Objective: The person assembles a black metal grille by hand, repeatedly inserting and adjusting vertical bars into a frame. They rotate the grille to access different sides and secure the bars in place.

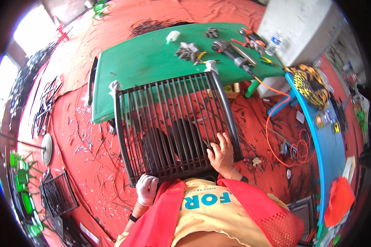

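Observation:
A black slatted frame (163, 119), like a chair part, leans between my lap and the edge of the green table (123, 61). Strips run along its length between two thick side rails, and white wrapping covers both far ends. My left hand (147, 189), in a pale knit glove, is closed round its near left corner. My right hand (221, 154) is bare and lies on the slats near the right rail, fingers stretched and apart. Whether a thin strip lies under those fingertips I cannot tell. Through the slats show dark shapes, perhaps my legs.
On the green table lie grey gloves (188, 52), a white bottle (173, 36), a power tool (224, 47), yellow-handled pliers (268, 61) and a water bottle (273, 43). An orange hose (268, 127) trails down at the right beside a blue bench (327, 152). Black scraps litter the red floor covering (86, 144).

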Demonstrator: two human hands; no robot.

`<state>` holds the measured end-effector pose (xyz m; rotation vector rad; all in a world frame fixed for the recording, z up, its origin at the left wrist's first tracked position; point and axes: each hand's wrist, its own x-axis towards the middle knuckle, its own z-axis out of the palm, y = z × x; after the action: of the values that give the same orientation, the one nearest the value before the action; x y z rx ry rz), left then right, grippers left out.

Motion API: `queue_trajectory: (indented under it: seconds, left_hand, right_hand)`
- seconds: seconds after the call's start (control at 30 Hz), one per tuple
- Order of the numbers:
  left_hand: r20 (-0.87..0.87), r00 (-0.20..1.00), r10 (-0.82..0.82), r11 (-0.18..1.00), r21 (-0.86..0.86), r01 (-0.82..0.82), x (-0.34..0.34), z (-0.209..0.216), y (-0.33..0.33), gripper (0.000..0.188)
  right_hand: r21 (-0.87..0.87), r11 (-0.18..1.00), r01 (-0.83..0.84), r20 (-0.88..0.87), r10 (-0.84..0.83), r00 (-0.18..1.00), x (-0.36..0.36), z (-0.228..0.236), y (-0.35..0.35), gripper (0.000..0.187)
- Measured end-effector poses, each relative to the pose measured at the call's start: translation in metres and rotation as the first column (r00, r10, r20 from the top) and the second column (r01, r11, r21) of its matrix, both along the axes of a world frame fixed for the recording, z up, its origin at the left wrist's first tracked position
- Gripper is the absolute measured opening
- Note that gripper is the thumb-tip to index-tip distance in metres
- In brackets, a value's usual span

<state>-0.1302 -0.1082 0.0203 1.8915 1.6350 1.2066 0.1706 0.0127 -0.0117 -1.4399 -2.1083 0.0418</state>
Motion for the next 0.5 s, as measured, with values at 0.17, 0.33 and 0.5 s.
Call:
queue_trajectory:
  seconds: [0.17, 0.33, 0.5]
  left_hand:
    - [-0.007, 0.999, 0.035, 0.993, -0.109, -0.035, -0.002, -0.009, -0.032, 0.005]
    - [-0.049, 0.999, 0.007, 0.965, -0.262, -0.019, -0.002, -0.033, -0.048, 0.015]
    - [-0.048, 0.997, 0.055, 0.913, -0.403, -0.07, -0.002, -0.048, -0.046, 0.021]
  right_hand:
    - [0.042, 0.998, -0.037, 0.003, 0.037, 0.999, -0.001, 0.003, 0.0, 0.026]
    - [0.008, 1.0, -0.028, 0.016, 0.028, 0.999, -0.001, 0.003, -0.002, 0.025]
    - [0.016, 0.999, -0.039, 0.011, 0.039, 0.999, 0.001, 0.002, -0.001, 0.026]
